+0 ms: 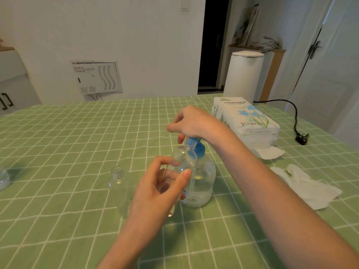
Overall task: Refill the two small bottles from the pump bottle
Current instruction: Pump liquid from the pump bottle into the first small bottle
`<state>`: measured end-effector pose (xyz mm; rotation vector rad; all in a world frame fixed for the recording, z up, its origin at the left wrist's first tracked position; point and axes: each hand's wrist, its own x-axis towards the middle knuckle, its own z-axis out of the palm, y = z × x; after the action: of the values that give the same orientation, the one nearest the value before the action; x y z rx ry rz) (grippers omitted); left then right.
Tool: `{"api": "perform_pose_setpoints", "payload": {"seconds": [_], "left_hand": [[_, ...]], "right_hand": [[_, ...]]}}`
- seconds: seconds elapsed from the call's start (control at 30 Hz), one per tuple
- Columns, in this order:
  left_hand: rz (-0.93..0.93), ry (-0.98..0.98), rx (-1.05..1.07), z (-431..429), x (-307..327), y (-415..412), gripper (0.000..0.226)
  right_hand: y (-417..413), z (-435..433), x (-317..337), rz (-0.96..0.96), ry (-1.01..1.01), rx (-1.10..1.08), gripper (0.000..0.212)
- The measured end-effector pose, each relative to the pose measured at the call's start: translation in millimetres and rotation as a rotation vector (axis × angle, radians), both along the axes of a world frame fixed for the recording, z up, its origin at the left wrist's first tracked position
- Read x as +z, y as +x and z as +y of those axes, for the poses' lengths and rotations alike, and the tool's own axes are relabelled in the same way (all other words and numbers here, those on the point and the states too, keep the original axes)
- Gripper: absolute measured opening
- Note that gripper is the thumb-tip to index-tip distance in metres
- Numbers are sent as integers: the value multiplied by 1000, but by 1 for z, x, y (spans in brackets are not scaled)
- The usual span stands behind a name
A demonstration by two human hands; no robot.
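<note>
- Head view: small bottle (182, 162), tilted, mouth under nozzle of pump bottle (202, 183), on table (77, 133).
- Left hand (155, 191) gripping it; right hand (192, 123) curled over pump head (195, 145).
- Step, judged: filling 1 of 2.
- Next: steady strokes, mouth aligned; then open bottle (118, 183) just left.

I count one pump bottle (203, 179); two small bottles: held bottle (184, 162), standing bottle (118, 181); one tissue pack (246, 117); one loose tissue (270, 152); one power plug (302, 137); white gloves (307, 185), number unclear; one white bin (242, 78) behind the bench (68, 152).
</note>
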<state>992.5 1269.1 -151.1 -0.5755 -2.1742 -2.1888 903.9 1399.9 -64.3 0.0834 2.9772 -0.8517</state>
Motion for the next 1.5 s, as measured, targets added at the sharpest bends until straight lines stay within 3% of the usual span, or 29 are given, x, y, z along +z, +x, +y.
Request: {"api": "perform_pose_setpoints", "payload": {"seconds": [0.23, 0.43, 0.83, 1.13, 1.5], "left_hand": [[-6, -2, 16, 1, -4, 1, 29], [-14, 14, 14, 2, 3, 1, 31], [-8, 9, 13, 0, -2, 2, 27], [-16, 19, -2, 1, 3, 0, 31], [-21, 28, 5, 1, -2, 1, 31]], "right_hand": [[1, -1, -10, -15, -13, -19, 39], [1, 0, 3, 121, 37, -21, 43], [3, -2, -6, -16, 4, 11, 40], [2, 0, 4, 99, 30, 21, 37], [0, -1, -9, -11, -23, 6, 38]]}}
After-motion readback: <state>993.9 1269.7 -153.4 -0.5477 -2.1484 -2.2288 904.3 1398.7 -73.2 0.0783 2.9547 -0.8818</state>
